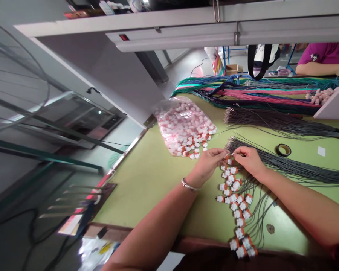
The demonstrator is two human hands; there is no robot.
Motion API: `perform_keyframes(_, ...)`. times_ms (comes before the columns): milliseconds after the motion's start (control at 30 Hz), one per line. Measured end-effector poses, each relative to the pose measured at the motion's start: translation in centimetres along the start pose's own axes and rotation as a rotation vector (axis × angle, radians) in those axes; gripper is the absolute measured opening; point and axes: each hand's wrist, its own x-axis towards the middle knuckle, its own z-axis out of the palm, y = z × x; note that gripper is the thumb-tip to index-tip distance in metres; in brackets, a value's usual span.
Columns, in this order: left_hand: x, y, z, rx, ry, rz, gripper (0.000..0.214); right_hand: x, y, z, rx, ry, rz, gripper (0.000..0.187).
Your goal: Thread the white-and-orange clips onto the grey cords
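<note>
Green bench top [158, 177] under a grey shelf, seen at a tilt; crowded with wire along its far side. Left hand [211, 158] and right hand [248, 160] brought together near the middle of it, fingertips almost touching; left closed to a pinch on a small orange-and-white connector [229, 156]; right pinched as well, apparently on the end of a dark wire [237, 153] meeting that connector, though too small to tell for certain. Silver bracelet [190, 185] on the left wrist.

Done so far, judging by the lay of things: a trail of fitted connectors [234, 203] on thin dark leads, running from just below the hands down to the near table edge; roughly two dozen, loosely heaped.

Left over: a thick dark wire bundle [299, 165] stretching away right from the hands, most ends bare; a clear bag of connectors [183, 126] just beyond the left hand, well filled, some spilled at its mouth. Probably early in the batch.

Further off: a second dark bundle [285, 122]; coloured wires [257, 92] in green, pink and blue; a tape roll [283, 150]; a co-worker's arm [319, 67] resting at the far corner.
</note>
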Motion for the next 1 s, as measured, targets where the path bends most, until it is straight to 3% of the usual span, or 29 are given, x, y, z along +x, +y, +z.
perform_keyframes(133,-0.1,0.1,-0.3,-0.246,-0.004,-0.069,0.022,-0.1,-0.1,-0.1,-0.006,0.005,-0.016,0.011)
perform_keyframes(300,-0.1,0.2,-0.3,-0.299,-0.012,-0.093,0.014,-0.2,-0.2,-0.2,0.001,-0.006,-0.023,0.012)
perform_keyframes(767,0.0,-0.3,-0.5,-0.279,-0.053,-0.073,0.019,-0.3,0.8,0.2,-0.102,-0.008,-0.059,0.009)
perform_keyframes(1000,-0.3,-0.1,-0.4,-0.041,0.002,0.032,0.022,-0.4,0.9,0.1,-0.236,0.023,-0.111,0.009)
